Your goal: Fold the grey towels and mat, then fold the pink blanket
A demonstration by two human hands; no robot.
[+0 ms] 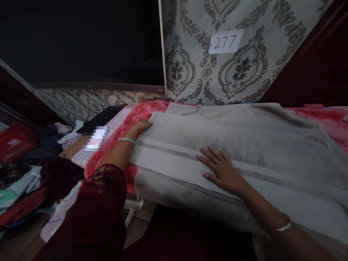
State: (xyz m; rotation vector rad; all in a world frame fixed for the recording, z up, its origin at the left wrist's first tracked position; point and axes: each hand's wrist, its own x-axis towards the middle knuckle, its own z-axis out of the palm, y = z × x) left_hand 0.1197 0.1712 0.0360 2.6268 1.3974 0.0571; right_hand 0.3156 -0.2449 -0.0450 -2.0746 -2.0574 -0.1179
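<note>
A large grey towel (185, 130) with woven bands lies spread over a red padded cover, and its near part hangs over the front edge. My right hand (221, 170) rests flat on the towel's banded part, fingers spread, with nothing held. At the towel's left edge, near its upper left corner, my left hand (143, 125) lies with its fingers stretched to the right onto the cloth. Faint dark creases or shading mark the towel's far right area. Beneath it, the red cover (108, 148) with a striped border shows on the left.
A large dark screen (81, 43) stands behind on the left. Patterned wallpaper bears a paper sign (226, 41) reading 277. A blurred-out bright object (96, 139) lies on the striped border. Clothes and a red bag (17, 143) are piled at left; a white stool leg (132, 214) shows below.
</note>
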